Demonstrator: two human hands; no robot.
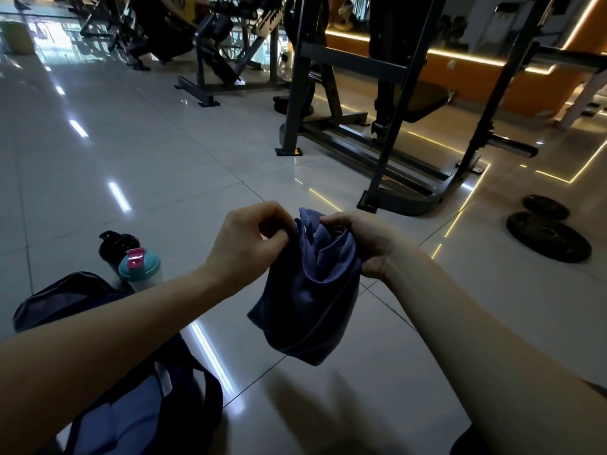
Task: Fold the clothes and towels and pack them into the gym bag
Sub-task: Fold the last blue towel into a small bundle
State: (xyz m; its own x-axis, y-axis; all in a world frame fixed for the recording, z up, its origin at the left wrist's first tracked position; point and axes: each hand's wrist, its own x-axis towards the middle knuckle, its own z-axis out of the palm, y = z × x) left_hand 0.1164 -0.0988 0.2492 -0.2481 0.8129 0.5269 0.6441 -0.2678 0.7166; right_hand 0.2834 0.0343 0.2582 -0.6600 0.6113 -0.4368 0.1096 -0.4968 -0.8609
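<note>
My left hand (249, 244) and right hand (364, 241) pinch a bunched blue towel (308, 297), probably microfibre; its hanging folds could slip loose.

I record both hands raised over the tiled floor (164, 152). The left hand (249, 241) pinches the upper edge of a blue towel (308, 307); the right hand (368, 241) grips its bunched top alongside. The towel hangs crumpled between them. A dark gym bag (184, 372) lies at lower left, with a black bottle (118, 246) and a teal-lidded bottle (139, 266) just beyond it. Two weight plates (548, 236) lie at right, near a steel rack (387, 126).
</note>
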